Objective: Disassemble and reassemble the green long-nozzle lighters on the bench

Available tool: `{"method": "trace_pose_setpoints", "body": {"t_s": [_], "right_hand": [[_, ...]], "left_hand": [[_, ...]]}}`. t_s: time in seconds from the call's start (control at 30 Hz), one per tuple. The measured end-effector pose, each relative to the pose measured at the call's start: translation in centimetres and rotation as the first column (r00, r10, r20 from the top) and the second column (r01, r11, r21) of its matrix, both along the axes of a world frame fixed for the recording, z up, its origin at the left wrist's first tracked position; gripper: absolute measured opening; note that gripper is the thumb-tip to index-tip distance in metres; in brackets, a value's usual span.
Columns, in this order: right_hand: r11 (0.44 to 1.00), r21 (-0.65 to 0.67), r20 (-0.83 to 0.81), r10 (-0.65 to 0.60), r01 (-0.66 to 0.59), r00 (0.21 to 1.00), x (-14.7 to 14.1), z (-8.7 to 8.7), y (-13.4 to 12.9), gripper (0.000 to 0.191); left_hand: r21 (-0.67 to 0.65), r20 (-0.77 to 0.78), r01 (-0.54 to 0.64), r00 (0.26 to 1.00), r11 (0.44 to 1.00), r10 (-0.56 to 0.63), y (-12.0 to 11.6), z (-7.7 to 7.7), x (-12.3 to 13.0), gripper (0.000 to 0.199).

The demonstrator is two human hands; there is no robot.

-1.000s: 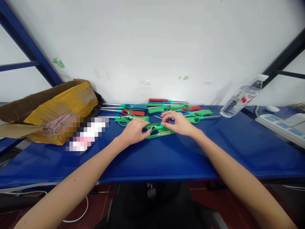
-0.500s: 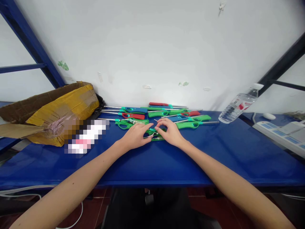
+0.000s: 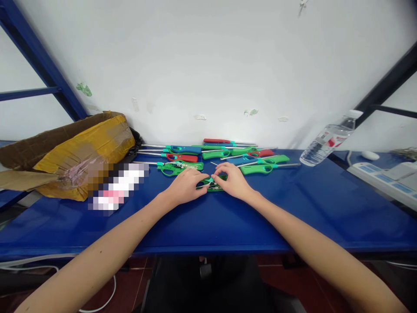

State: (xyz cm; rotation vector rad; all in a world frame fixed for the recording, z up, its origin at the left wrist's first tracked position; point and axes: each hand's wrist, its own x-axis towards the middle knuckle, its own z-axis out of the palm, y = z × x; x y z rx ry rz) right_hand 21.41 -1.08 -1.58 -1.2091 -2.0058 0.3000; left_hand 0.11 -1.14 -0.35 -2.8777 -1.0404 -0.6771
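A green long-nosed gas lighter [image 3: 214, 188] lies opened on the blue table, its inner metal parts showing. My left hand [image 3: 186, 187] grips it from the left, thumb and forefinger around a shiny metal piece [image 3: 204, 186]. My right hand [image 3: 233, 180] is closed in a pinch at a small teal part [image 3: 211, 179] above the body. A thin metal rod [image 3: 213, 164] sticks out beyond the right fingers; whether they hold it is hidden. Just behind my left hand lies another opened green lighter [image 3: 172, 168] with a long metal tube.
Several red, blue and green lighters, among them a red one [image 3: 185, 158] and a green one [image 3: 257, 169], lie along the wall. A taped cardboard box [image 3: 84, 152] stands left. A water bottle [image 3: 327, 141] and power strip [image 3: 379, 178] are on the right.
My right fingertips have come slightly lower and closer to the left ones, at the teal part. The view has shifted slightly; the other lighters lie as before.
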Motion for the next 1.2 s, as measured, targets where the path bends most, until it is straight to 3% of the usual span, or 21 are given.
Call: {"method": "trace_pose_setpoints", "body": {"t_s": [0.13,0.27,0.4,0.5,0.87,1.2], "right_hand": [[1.0,0.017,0.037,-0.001,0.0,0.999,0.5,0.9,-0.1,0.011],[0.996,0.038,0.019,0.08,-0.081,0.997,2.1,2.9,0.1,0.015],[0.948,-0.117,0.139,0.311,-0.296,0.94,3.9,4.6,0.0,0.015],[0.915,-0.222,0.235,0.384,-0.336,0.893,4.3,4.9,-0.3,0.011],[0.917,-0.23,0.304,0.385,-0.325,0.872,4.0,4.3,-0.3,0.003],[0.917,-0.195,0.294,0.394,-0.349,0.871,3.8,5.2,-0.7,0.011]], "left_hand": [[-0.011,-0.003,0.016,1.0,1.0,-0.016,0.0,0.2,0.2,0.028],[-0.008,0.009,0.023,1.0,1.0,-0.023,0.1,0.2,0.2,0.029],[-0.031,-0.01,0.05,0.999,0.998,-0.05,0.4,0.2,-0.1,0.033],[-0.038,-0.024,0.053,0.998,0.998,-0.054,0.6,0.2,-0.3,0.037],[-0.041,-0.029,0.078,0.996,0.996,-0.079,0.3,0.5,-0.4,0.034],[-0.071,0.011,0.101,0.995,0.992,-0.101,0.5,0.4,-0.4,0.031]]}}
